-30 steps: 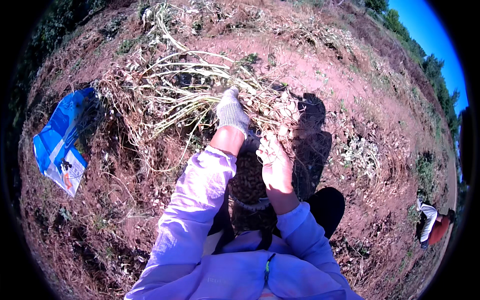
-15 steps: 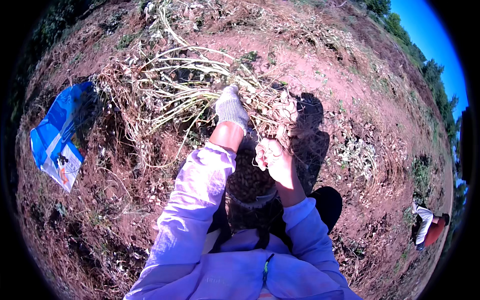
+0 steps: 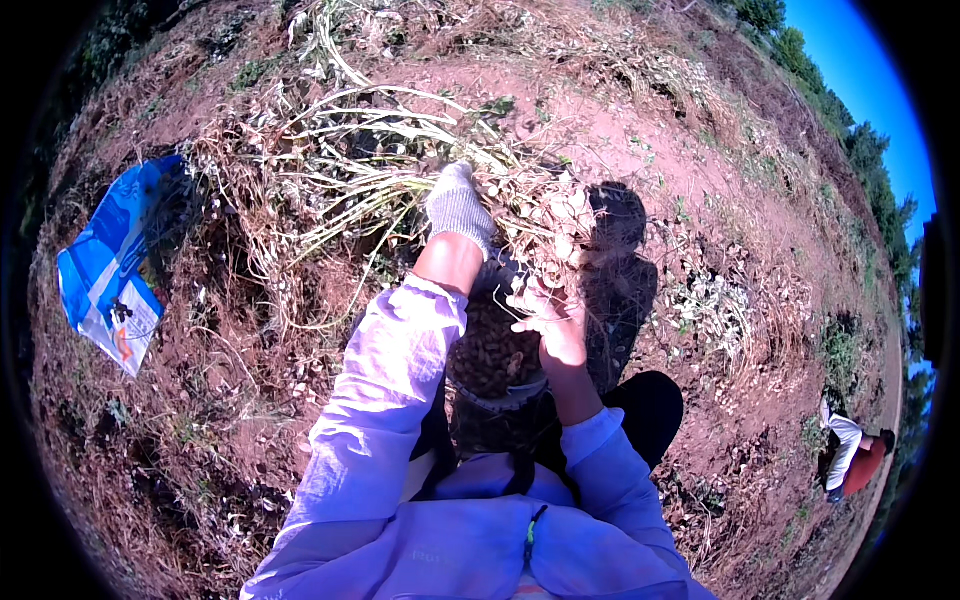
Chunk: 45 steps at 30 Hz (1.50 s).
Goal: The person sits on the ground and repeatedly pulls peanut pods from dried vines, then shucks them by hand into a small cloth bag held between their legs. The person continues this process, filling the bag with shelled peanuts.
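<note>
In a knitted grey-white glove, my left hand (image 3: 460, 208) is closed around a bundle of pulled peanut plants (image 3: 390, 185). Their long pale stems spread to the left, and the roots with peanut pods (image 3: 560, 225) hang to the right of the glove. Just under those roots is my bare right hand (image 3: 552, 312), its fingers apart and its tips among the lowest pods and root strands. Below both hands, a bucket (image 3: 505, 402) holds many loose peanuts (image 3: 485, 360). Its far side is partly hidden by my hands and the plants.
A blue and white plastic sack (image 3: 115, 265) lies at the left on dry plant litter. Cut or dried vines (image 3: 720, 310) cover soil to the right. My dark-clad knee (image 3: 650, 410) is beside the bucket. Far right, a person in a red top (image 3: 868, 465) is bent low.
My right hand has gone from curled fingers against the pods to spread fingers, slightly lower. A pale pod now shows at the bucket's right side. The left hand keeps its grip.
</note>
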Each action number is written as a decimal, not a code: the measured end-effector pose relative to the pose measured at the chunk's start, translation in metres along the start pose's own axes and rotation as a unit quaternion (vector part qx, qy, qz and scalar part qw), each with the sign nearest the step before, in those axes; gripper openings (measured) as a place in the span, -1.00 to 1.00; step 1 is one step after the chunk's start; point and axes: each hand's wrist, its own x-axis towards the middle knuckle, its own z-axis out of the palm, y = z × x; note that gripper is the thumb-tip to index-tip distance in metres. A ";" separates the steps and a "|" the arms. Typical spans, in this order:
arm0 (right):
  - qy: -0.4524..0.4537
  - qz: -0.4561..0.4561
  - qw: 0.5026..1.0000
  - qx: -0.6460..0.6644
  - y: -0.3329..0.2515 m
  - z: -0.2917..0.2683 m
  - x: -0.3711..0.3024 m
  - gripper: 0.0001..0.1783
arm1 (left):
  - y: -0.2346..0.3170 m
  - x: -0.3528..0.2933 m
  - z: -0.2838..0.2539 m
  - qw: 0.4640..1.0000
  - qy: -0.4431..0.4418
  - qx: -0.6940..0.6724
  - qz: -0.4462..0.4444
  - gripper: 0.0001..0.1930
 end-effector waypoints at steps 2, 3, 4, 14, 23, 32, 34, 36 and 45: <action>-0.030 -0.017 0.993 0.110 0.019 -0.003 0.021 -0.59 | -0.012 0.013 -0.006 0.990 -0.013 0.100 0.098 -0.77; -0.045 -0.012 0.988 0.150 0.022 -0.004 0.029 -0.54 | -0.015 0.010 -0.007 0.987 -0.018 0.118 0.108 -0.78; -0.061 -0.007 0.980 0.189 0.024 -0.004 0.036 -0.49 | -0.017 0.009 -0.006 0.990 -0.025 0.104 0.094 -0.80; -0.084 -0.017 0.994 0.063 0.037 -0.020 0.049 -0.53 | -0.049 0.049 -0.017 0.985 -0.042 0.055 0.160 -0.65; -0.074 -0.007 0.996 0.057 0.045 -0.034 0.035 -0.60 | -0.041 0.030 -0.008 0.961 0.012 0.203 0.187 -0.84; -0.126 0.159 0.959 -0.197 0.005 -0.008 -0.042 -0.80 | 0.036 -0.004 0.002 0.962 0.028 -0.242 -0.123 -0.69; -0.094 -0.113 0.905 -0.398 0.022 -0.013 -0.041 -0.57 | 0.039 -0.008 0.002 0.965 0.031 -0.222 -0.134 -0.70; -0.057 -0.060 0.944 -0.319 0.027 -0.010 -0.038 -0.43 | 0.042 -0.022 0.004 0.972 0.034 -0.194 -0.130 -0.75; -0.081 0.020 0.992 0.093 0.028 0.003 0.023 -0.58 | 0.043 -0.035 0.008 0.982 0.004 -0.114 -0.150 -0.75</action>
